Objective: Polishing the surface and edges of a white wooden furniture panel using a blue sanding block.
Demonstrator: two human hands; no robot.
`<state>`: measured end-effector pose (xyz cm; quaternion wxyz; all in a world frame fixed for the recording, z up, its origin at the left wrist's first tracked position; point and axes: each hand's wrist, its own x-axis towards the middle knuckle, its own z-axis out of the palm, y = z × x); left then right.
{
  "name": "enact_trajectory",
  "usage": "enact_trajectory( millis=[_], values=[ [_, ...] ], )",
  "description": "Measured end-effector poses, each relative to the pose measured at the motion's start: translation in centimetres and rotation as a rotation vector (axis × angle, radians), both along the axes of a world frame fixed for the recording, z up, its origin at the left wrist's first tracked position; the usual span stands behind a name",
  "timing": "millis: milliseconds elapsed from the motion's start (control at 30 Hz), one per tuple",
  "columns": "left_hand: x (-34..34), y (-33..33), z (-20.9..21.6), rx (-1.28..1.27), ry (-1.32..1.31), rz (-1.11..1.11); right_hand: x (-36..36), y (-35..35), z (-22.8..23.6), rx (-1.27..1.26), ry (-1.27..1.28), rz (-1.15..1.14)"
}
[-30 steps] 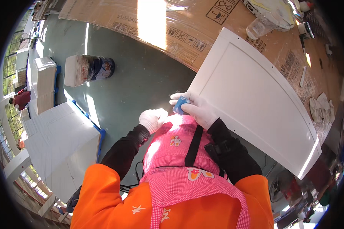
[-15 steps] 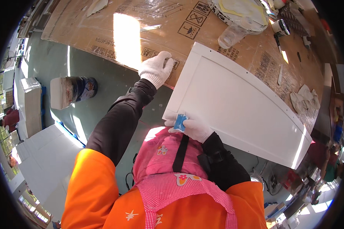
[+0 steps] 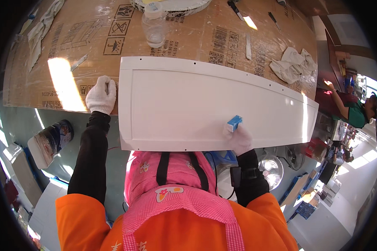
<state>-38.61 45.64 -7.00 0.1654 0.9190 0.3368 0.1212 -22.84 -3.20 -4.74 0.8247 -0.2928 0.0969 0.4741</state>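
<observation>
A long white panel (image 3: 184,100) with a raised border and small dark holes along its edges lies over the near side of the cardboard-covered table (image 3: 88,37). My right hand (image 3: 239,139), in a white glove, grips a small blue block (image 3: 234,121), which looks like a sanding block, over the panel's near right part. To the left of the panel, my left hand (image 3: 101,95), also gloved in white, rests at the table's near edge. Its fingers are curled closed, and whatever may be inside them is hidden.
Farther back stand a clear plastic bottle (image 3: 153,25) and a round white-crusted tub (image 3: 184,6). A blade (image 3: 248,46), a dark-handled knife (image 3: 235,10) and a crumpled cloth (image 3: 293,65) lie beyond the panel. A bucket (image 3: 50,144) is at lower left; a fan (image 3: 271,171) and another person (image 3: 349,104) are right.
My right hand has moved with the blue block from the panel's left end rightward onto its face. The view has turned, so the panel now lies squarely before me. My left hand stays by the table edge.
</observation>
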Motion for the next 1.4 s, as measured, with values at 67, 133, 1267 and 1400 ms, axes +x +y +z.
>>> enact_trajectory(
  millis=[67, 133, 1267, 1400],
  values=[
    [0.0, 0.0, 0.3, -0.019, 0.006, 0.018, 4.4, 0.3, 1.7, -0.004, -0.007, -0.109],
    [0.0, 0.0, 0.6, -0.017, 0.020, 0.029, 8.1, 2.4, 4.0, -0.292, 0.019, -0.303],
    [0.2, -0.3, 1.0, -0.062, -0.018, 0.011, 1.0, 13.1, 7.7, -0.954, -0.882, 0.858],
    [-0.6, 0.4, 0.3, -0.058, 0.015, 0.016, -6.5, 3.0, 6.9, -0.883, -0.740, 1.019]
  ],
)
